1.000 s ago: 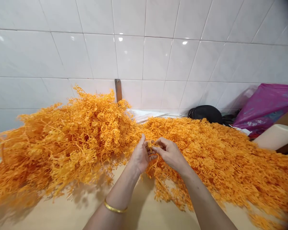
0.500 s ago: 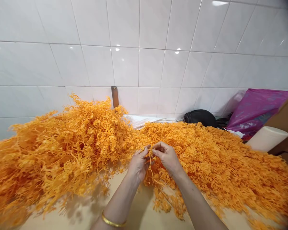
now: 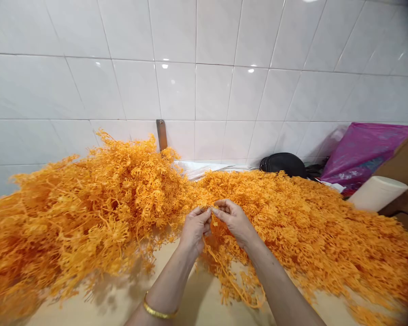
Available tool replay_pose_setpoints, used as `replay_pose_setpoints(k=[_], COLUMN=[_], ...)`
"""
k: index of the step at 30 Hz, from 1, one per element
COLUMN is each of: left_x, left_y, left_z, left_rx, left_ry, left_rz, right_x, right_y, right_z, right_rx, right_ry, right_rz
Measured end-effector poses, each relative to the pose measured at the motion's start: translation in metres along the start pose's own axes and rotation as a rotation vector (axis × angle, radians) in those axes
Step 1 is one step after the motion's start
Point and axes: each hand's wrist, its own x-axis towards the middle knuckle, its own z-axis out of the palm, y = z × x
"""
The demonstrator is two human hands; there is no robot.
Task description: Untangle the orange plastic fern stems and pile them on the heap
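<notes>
My left hand (image 3: pixel 194 228) is closed on an orange plastic sprig (image 3: pixel 224 267), whose thin stem runs down from below the fingers toward the tabletop. Right beside it, my right hand (image 3: pixel 234 222) pinches near the left fingertips, thumb against forefinger. The tips of both hands nearly touch at the sprig's upper end; the exact bit in the right fingers is too small to make out. A big heap of branching orange plastic sprigs (image 3: pixel 115 199) rises to the left of my hands. Another wide, lower heap of orange sprigs (image 3: pixel 313 222) spreads behind them and to the right.
A pale tabletop (image 3: pixel 190 299) shows at the front. Along the white tiled wall (image 3: pixel 214 90) lie a black case (image 3: pixel 283 165) and a purple bag (image 3: pixel 363 149). At right, a cream cylinder (image 3: pixel 379 194) leans near a brown cardboard box (image 3: pixel 403 167).
My hands have drawn together, with the fingertips now meeting. The hanging stem has shifted and now curves down to the right on the table. The view has tilted slightly.
</notes>
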Motion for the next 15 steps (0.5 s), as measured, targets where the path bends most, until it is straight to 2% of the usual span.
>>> replay_pose_setpoints(k=[4,9,12,15], left_x=[-0.001,-0.003,-0.004,-0.003], left_y=[0.001,0.002,0.0,-0.002], left_z=[0.001,0.004,0.006,0.007], left_rx=[-0.072,-0.168,-0.293,-0.403], left_ry=[-0.033,-0.066,-0.143,-0.205], left_rz=[0.039,-0.026,-0.082,-0.163], right_x=[-0.001,-0.002,-0.002,-0.002], right_y=[0.004,0.01,0.011,0.012], right_z=[0.007,0.017,0.021,0.027], right_rx=[-0.05,0.037,0.164,0.352], right_ry=[-0.04,0.134,0.25,0.302], right_rz=[-0.039,-0.086,-0.036,0.051])
